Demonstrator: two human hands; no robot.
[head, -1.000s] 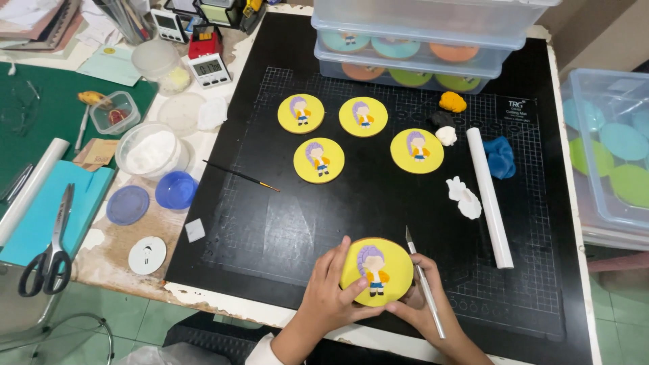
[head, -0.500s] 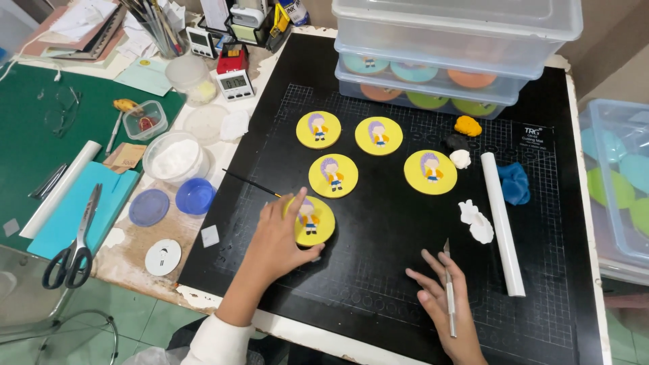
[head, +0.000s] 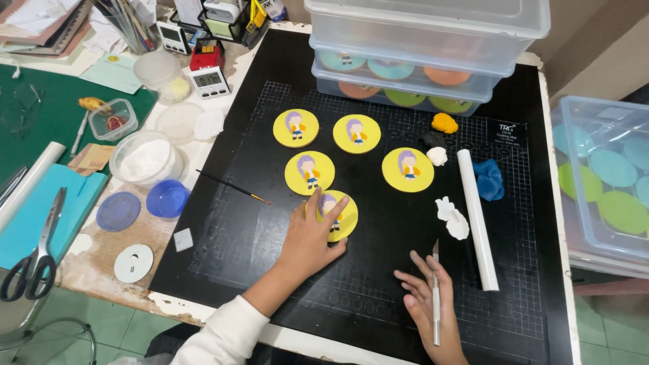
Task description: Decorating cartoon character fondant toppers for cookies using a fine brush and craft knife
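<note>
The left hand (head: 307, 238) lies flat, fingers spread and gripping nothing, on a round yellow disc with a small purple-haired figure (head: 336, 215), just below centre of the frame on the black gridded cutting mat (head: 378, 284). It looks like the disc is being set into place beside four matching discs above; the placing calls for a light, level touch. The right hand (head: 426, 301), lower right, rests open-palmed with a slim metal-bladed craft knife (head: 435, 292) tucked between its fingers. A smooth white rolling pin (head: 477, 217) lies alongside.
</note>
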